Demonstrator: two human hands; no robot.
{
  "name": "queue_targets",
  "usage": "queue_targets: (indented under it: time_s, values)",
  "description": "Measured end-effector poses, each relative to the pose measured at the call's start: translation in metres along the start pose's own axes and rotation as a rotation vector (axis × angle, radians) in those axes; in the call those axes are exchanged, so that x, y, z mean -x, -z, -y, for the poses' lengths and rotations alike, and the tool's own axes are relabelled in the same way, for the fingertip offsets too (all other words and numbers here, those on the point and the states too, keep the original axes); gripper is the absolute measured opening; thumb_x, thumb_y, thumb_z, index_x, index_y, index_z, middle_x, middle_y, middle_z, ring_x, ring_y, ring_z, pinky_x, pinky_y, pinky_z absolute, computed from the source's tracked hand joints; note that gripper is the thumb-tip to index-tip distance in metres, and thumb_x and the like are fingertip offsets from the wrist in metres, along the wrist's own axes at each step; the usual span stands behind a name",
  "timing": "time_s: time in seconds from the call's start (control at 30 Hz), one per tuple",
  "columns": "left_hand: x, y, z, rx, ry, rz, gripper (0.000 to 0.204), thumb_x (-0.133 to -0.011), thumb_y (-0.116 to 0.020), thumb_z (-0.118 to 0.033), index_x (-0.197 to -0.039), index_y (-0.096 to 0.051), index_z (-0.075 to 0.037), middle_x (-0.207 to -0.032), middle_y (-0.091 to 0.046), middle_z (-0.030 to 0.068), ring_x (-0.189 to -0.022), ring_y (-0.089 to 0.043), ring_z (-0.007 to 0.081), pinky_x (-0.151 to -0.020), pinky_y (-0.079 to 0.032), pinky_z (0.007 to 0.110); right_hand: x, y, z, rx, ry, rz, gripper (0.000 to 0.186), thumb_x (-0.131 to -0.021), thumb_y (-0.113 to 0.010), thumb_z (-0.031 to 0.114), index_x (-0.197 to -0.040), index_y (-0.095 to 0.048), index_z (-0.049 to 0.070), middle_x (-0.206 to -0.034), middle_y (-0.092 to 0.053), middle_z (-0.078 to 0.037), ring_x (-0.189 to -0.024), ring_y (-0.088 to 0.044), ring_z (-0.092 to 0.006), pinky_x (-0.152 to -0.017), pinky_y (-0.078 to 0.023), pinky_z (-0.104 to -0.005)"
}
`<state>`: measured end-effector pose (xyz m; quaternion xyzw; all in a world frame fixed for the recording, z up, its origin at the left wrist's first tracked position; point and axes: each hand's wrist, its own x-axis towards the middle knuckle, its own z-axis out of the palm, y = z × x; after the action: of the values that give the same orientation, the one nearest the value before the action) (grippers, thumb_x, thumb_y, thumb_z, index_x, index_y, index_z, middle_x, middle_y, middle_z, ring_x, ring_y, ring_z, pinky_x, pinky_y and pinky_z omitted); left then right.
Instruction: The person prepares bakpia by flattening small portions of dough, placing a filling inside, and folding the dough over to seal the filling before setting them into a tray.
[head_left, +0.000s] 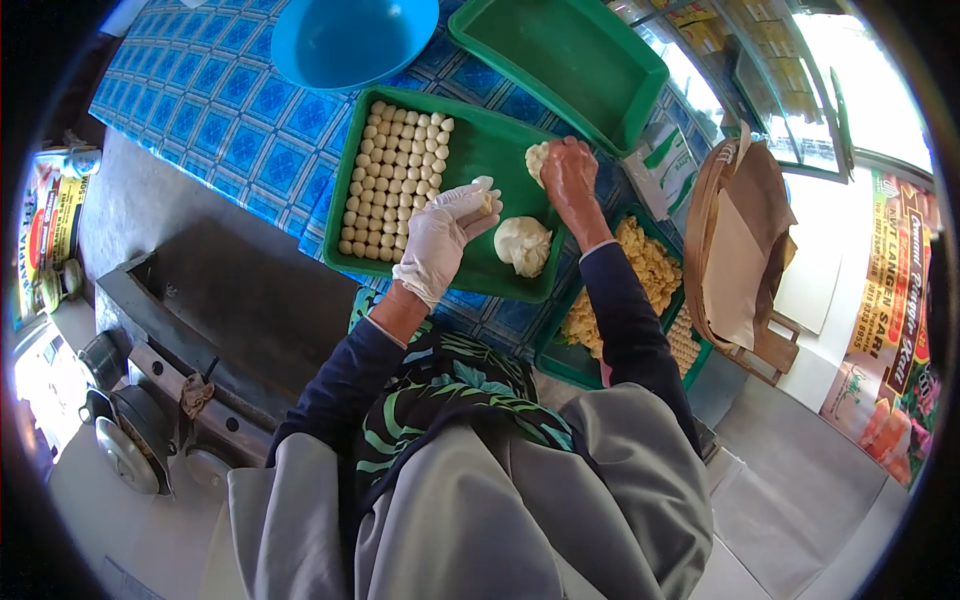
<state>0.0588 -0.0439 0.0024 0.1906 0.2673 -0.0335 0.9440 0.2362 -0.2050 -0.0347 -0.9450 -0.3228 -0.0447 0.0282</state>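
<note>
My left hand (448, 228), in a white glove, has its fingers curled round a small pale yellow piece (486, 204) above a green tray (485, 145). Rows of small round dough balls (395, 165) fill that tray's left part. My bare right hand (572, 190) grips a pale dough lump (537, 163) at the tray's upper right. A large soft white dough mound (522, 246) lies between and below the hands, on the tray. Beside my right forearm is a lower tray heaped with crumbly yellow filling (632, 262).
A blue bowl (355, 35) and another green tray (555, 65) sit farther back on the patterned tablecloth (220, 120). Packets (655, 170), a paper-lined woven tray (730, 250) and more small balls (682, 340) are at right. A metal counter (180, 375) with pots (135, 440) stands lower left.
</note>
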Motion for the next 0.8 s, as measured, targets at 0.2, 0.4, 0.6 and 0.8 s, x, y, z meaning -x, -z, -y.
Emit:
queue_targets:
  time_s: [0.2, 0.4, 0.6, 0.8]
  values:
    - [-0.002, 0.005, 0.003, -0.211, -0.086, -0.114, 0.031, -0.091, -0.061, -0.007, -0.118, -0.057, 0.006, -0.113, -0.063, 0.0140, -0.099, -0.064, 0.0204, -0.090, -0.052, 0.031, 0.025, 0.068, 0.037, -1.498, -0.517, 0.405, 0.019, -0.078, -0.067, 0.005, -0.093, -0.069, -0.006, -0.082, -0.069, -0.012, -0.066, -0.064, -0.0177, -0.058, -0.053, -0.0282]
    - [-0.009, 0.005, 0.009, -0.275, -0.004, -0.115, 0.021, -0.085, -0.067, -0.003, -0.104, -0.064, 0.005, -0.099, -0.068, 0.0107, -0.086, -0.066, 0.0168, -0.081, -0.055, 0.028, 0.055, 0.066, 0.058, -1.718, -0.623, 0.474, 0.019, -0.079, -0.072, 0.003, -0.096, -0.069, -0.006, -0.080, -0.069, -0.011, -0.064, -0.063, -0.0138, -0.056, -0.052, -0.0263]
    - [-0.006, 0.009, 0.008, -0.400, 0.003, -0.056, 0.025, -0.087, -0.063, -0.004, -0.111, -0.063, 0.005, -0.105, -0.067, 0.0098, -0.092, -0.065, 0.0159, -0.085, -0.053, 0.028, 0.066, 0.045, 0.058, -1.573, -0.610, 0.416, 0.015, -0.076, -0.073, 0.002, -0.090, -0.070, -0.002, -0.075, -0.067, -0.007, -0.058, -0.059, -0.0109, -0.051, -0.050, -0.0264]
    - [-0.001, 0.000, 0.003, -0.426, -0.081, -0.047, 0.033, -0.082, -0.066, 0.001, -0.114, -0.060, 0.008, -0.106, -0.066, 0.0159, -0.087, -0.067, 0.0168, -0.077, -0.056, 0.027, 0.060, 0.058, 0.068, -1.540, -0.684, 0.401, 0.011, -0.077, -0.069, -0.002, -0.088, -0.069, -0.004, -0.075, -0.067, -0.008, -0.063, -0.062, -0.0124, -0.052, -0.051, -0.0253]
